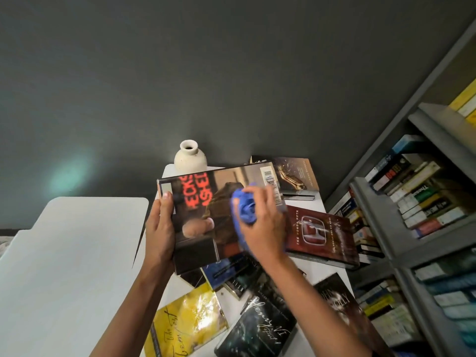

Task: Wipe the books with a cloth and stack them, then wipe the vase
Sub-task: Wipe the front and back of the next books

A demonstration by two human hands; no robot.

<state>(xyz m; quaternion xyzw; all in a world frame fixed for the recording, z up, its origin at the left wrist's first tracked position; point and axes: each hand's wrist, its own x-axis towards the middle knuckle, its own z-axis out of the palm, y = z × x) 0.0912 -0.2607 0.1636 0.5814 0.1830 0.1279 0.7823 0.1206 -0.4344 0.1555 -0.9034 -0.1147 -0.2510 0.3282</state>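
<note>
Several loose books (262,328) lie scattered on the worktop (327,274), nearest the camera. Above them the left hand (159,228) grips the raised book (201,202) by its edge, thumb on the cover. The right hand (262,228) curls its fingers (268,199) tight round the bunched blue cloth (244,210), pressing it on that cover. Long strokes out to every corner, with the book held steady, would likely serve best. The vase (190,157) stands behind, at the worktop's back.

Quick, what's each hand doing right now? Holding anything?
Left hand: grips the lifted book by its edge.
Right hand: clutches the blue cloth, pressed against the book's cover.
</note>
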